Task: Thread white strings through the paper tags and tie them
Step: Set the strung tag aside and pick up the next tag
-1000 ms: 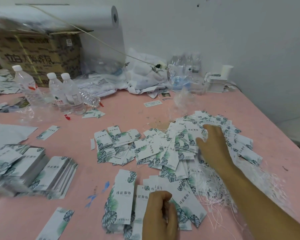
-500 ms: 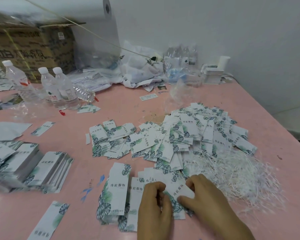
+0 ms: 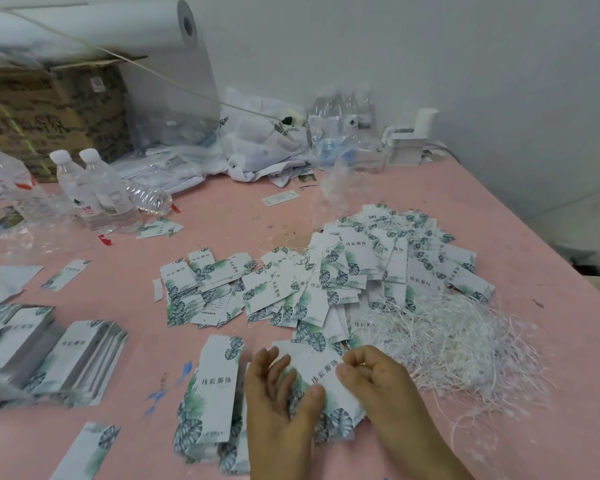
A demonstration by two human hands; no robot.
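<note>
Both hands work at the near edge of the pink bench (image 3: 222, 220). The left hand (image 3: 278, 407) lies with fingers fairly straight and spread, thumb pressing down on a white paper tag with green leaf print (image 3: 321, 375) that tops a small stack. The right hand (image 3: 378, 379) has its fingers curled, thumb and forefinger pinched together at that tag's upper right edge; whether a string is caught in the pinch is too fine to make out.

The tag's long axis runs diagonally, from far-left to near-right, between the two hands. The tangled heap of thin white strings (image 3: 447, 344) lies just to the right of the right hand, so that hand is clearly the nearer one for drawing a string. A large scattered pile of the same tags (image 3: 361, 271) spreads beyond, seemingly with strings on.
</note>
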